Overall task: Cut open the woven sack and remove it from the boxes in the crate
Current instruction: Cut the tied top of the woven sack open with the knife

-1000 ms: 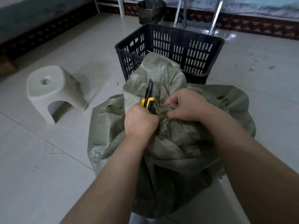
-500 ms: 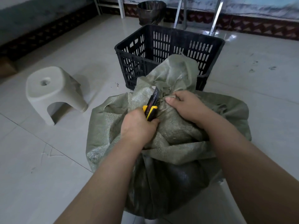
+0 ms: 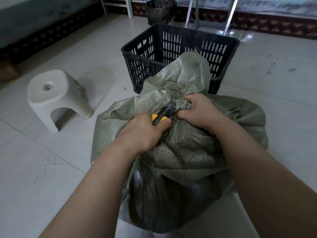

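Woven sack [image 3: 185, 152] on floor just before black crate [image 3: 142, 69], neck bunched shut, no boxes showing. Left hand [image 3: 142, 133] fingers wrapped round yellow knife [image 3: 164, 111], tip at the neck; right hand [image 3: 199, 110] fingers clench the bunched neck. Early, I judge: cutting, removal both left

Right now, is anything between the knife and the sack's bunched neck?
Nothing visible. The left hand holds the yellow-and-black utility knife with its tip at the bunched neck of the green woven sack, which the right hand grips.
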